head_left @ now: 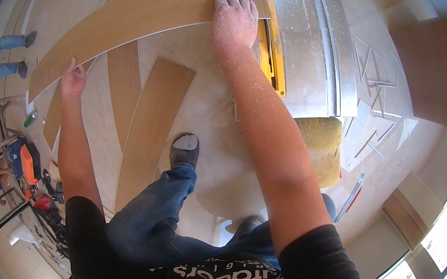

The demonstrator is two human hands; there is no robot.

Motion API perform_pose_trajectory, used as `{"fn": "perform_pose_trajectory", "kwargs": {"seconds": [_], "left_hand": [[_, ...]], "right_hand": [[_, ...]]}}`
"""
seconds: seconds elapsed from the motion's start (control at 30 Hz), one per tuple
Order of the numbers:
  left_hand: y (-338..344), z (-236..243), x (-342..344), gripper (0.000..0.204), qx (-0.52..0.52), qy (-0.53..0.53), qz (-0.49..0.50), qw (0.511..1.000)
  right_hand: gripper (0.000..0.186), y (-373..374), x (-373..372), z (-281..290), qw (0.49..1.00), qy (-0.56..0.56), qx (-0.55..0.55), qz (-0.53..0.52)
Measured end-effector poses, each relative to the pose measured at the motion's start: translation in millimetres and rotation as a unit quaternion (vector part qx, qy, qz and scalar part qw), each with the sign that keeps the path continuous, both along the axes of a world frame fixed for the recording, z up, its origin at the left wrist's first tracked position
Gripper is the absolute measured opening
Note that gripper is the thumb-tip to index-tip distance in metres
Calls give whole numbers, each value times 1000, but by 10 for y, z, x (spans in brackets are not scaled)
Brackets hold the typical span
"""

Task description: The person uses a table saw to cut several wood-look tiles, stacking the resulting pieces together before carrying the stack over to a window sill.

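A long, light wood-look plank point(138, 12) stretches from the far left up to a metal-topped table saw point(308, 54) with a yellow edge point(274, 56). My left hand point(74, 79) grips the plank's near edge toward its left end, thumb on top and fingers underneath. Over the plank's right end, beside the yellow edge, my right hand point(235, 21) lies palm down with fingers stretched forward. Pale dust coats that hand, and its thumb is hidden. White dust also speckles the metal top. Whether the plank touches a blade cannot be seen.
Several similar planks point(157, 108) lie on the floor around my foot point(185, 148). Thin offcuts point(380, 84) are scattered right of the saw, near a yellow rounded object point(318, 143). A person's jeans-clad legs point(0, 56) stand at left, above an orange-and-black bag point(28, 163).
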State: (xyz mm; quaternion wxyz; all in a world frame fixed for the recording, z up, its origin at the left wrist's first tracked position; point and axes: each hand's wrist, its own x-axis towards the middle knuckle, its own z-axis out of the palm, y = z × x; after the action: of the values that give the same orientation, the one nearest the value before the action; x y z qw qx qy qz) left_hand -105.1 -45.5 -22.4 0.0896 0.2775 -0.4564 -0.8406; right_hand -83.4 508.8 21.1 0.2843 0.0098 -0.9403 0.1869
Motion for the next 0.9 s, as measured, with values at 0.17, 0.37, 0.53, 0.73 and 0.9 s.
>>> {"fn": "perform_pose_trajectory", "kwargs": {"seconds": [0.17, 0.37, 0.53, 0.73, 0.9], "left_hand": [[28, -34, 11, 24, 7, -5, -1, 1000], [-134, 33, 12, 25, 6, -4, -4, 1000], [-37, 0, 21, 25, 10, -12, 3, 1000], [49, 51, 77, 22, 1, -6, 5, 1000], [96, 45, 96, 14, 13, 4, -3, 1000]], "right_hand": [[38, 17, 18, -10, 1000, -9, -1, 2], [38, -26, 27, 33, 1000, -9, -5, 5], [38, 2, 43, 10, 1000, -10, 0, 4], [40, -2, 66, 26, 1000, -16, 11, -3], [41, 17, 79, 11, 1000, -15, 12, -2]]}}
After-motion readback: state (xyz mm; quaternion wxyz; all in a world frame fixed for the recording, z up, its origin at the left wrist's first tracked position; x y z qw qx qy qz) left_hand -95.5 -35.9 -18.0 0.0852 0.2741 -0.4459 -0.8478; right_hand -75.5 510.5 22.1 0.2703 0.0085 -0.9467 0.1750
